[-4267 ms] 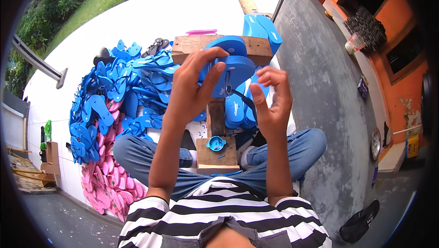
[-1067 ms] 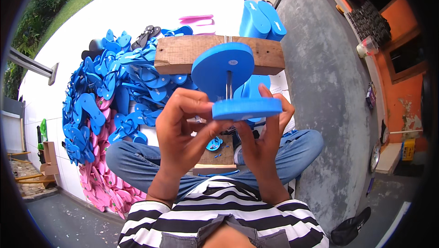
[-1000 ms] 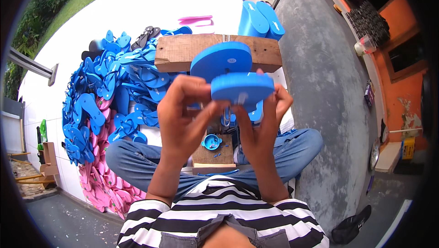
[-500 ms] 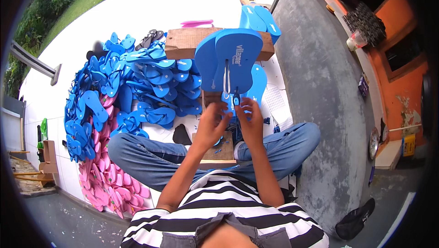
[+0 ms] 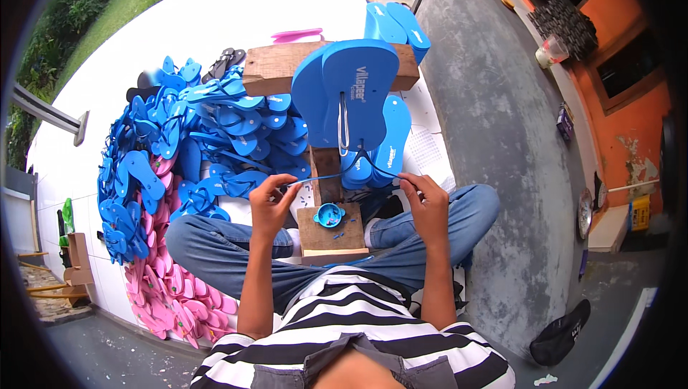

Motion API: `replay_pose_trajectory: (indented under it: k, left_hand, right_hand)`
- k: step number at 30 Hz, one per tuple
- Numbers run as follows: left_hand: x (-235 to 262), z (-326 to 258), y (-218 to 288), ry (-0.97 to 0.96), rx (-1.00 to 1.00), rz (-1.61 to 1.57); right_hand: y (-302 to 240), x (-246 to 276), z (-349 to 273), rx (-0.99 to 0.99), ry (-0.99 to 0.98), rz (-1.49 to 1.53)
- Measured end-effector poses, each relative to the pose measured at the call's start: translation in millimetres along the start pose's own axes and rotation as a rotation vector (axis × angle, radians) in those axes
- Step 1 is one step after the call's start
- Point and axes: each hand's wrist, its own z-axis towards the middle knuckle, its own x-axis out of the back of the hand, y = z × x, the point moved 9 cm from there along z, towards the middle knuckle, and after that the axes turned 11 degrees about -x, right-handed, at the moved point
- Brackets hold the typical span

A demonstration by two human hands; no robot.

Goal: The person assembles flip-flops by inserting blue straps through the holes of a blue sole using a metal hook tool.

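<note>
Both my hands are raised over my crossed legs, pulling apart the two ends of a thin blue flip-flop strap (image 5: 326, 177). My left hand (image 5: 274, 202) pinches one end, and my right hand (image 5: 428, 202) pinches the other. The strap's middle meets the lower edge of a blue flip-flop sole (image 5: 351, 95), close to a hole there. That sole rests against a wooden stand (image 5: 276, 70), apparently with another sole behind it. A thin metal loop (image 5: 343, 120) hangs down the sole's face. Below the strap, a small blue bowl (image 5: 330, 215) holds little pieces on a wooden board (image 5: 312, 235).
Heaped blue flip-flops (image 5: 236, 116) lie left of the stand, beside a pile of pink ones (image 5: 183, 296). More blue soles (image 5: 394, 134) lean at the stand's right, near a printed sheet (image 5: 424, 149). Another blue pair (image 5: 398, 27) sits behind the crossbeam.
My hands were close together just under the sole, at the strap. They have moved apart to left and right, spreading the strap's two ends, and the blue bowl now shows fully.
</note>
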Motion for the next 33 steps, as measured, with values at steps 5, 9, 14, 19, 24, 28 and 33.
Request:
replay_pose_trajectory:
  k: [5, 9, 14, 19, 24, 28, 33]
  left_hand:
    - [10, 35, 55, 0.165, -0.225, -0.531]
    - [-41, 47, 86, -0.058, -0.185, -0.908]
    - [-81, 43, 90, -0.187, 0.049, -1.145]
    - [-80, 46, 82, -0.217, 0.02, -1.042]
    - [-38, 73, 92, 0.061, -0.188, -0.713]
    - [-4, 102, 138, 0.16, -0.428, -0.367]
    - [6, 133, 190, 0.166, -0.607, 0.004]
  right_hand:
    - [-53, -3, -3, 0.367, 0.118, -0.366]
    - [-93, -14, -7, 0.177, -0.268, 0.402]
    - [-109, -41, 1, 0.154, -0.455, 0.7]
    - [-96, -59, 12, 0.107, -0.545, 0.983]
    - [-105, -59, 24, 0.117, -0.488, 1.238]
    - [-120, -59, 30, 0.142, -0.566, 1.271]
    - [-124, -59, 30, 0.167, -0.517, 1.205]
